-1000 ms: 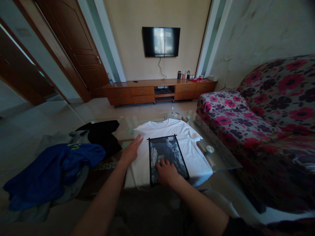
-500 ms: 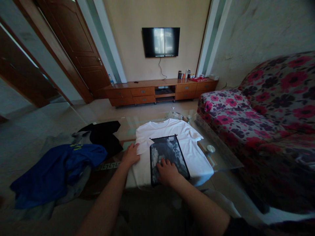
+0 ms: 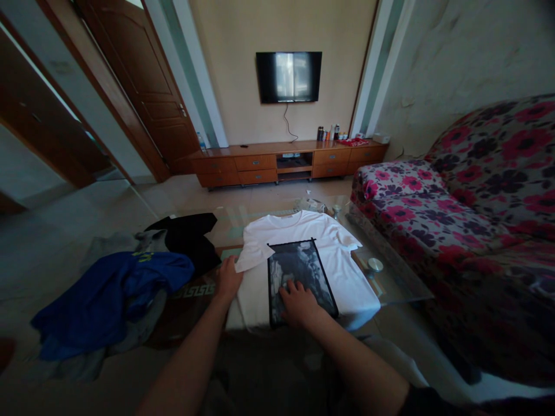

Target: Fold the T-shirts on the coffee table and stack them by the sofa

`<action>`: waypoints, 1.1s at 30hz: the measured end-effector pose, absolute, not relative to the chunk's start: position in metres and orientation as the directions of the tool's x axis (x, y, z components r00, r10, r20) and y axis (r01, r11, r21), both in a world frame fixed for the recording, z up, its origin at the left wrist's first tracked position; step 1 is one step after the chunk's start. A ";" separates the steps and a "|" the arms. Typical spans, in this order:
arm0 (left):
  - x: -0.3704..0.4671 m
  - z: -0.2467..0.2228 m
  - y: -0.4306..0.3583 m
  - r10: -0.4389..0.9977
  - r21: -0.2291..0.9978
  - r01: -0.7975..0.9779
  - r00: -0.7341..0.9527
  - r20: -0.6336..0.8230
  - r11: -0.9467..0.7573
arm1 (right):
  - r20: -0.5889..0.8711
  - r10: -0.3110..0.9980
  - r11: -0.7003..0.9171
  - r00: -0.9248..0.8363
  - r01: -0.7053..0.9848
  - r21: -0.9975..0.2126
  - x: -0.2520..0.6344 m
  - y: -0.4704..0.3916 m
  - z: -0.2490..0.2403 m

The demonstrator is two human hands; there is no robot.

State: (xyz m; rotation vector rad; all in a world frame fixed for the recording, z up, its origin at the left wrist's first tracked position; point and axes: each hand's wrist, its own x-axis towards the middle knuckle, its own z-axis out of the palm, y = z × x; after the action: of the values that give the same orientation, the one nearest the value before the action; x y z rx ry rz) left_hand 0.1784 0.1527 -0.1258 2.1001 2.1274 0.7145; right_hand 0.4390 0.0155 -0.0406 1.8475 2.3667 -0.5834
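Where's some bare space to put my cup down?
On the glass table, the strip right of the white shirt, around the metal disc, up to the edge near the sofa; also the cabinet top between the small dark object and cord. Crowded: the left, with blue garment and black garment; the middle, with shirt, left hand and right hand.

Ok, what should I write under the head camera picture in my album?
Right hand on the dark print, left hand by the folded-in sleeve of a white T-shirt.

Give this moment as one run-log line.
left hand: at edge of white shirt; right hand: on dark print; nearby: blue garment, black garment; support: glass table
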 end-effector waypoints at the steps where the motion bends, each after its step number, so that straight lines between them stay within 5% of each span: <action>1: 0.178 -0.126 0.152 0.956 0.370 0.929 -0.083 0.280 -0.028 | -0.293 0.917 0.201 -0.271 0.948 -0.246 0.439 0.016 -0.041; 6: 0.174 -0.122 0.142 0.954 0.402 0.916 -0.113 0.276 -0.007 | -0.312 0.912 0.191 -0.266 0.949 -0.251 0.439 0.018 -0.041; 19: 0.177 -0.103 0.132 0.990 0.109 0.992 0.054 0.130 -0.069 | -0.250 0.929 0.235 -0.274 0.956 -0.177 0.436 0.052 -0.035; 29: 0.159 -0.104 0.133 0.994 0.273 0.962 0.001 0.108 -0.030 | -0.103 0.952 0.243 -0.287 0.919 -0.310 0.370 0.215 -0.052; 33: 0.155 -0.102 0.139 0.997 0.245 0.969 -0.031 0.070 0.012 | -0.094 0.947 0.256 -0.307 0.900 -0.353 0.332 0.277 -0.067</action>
State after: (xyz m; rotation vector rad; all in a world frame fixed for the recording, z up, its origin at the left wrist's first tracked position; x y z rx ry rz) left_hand 0.1552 0.1390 -0.1020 2.0976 2.1440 0.3422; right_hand 0.3321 0.2768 -0.0668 1.9222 2.5952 -0.5683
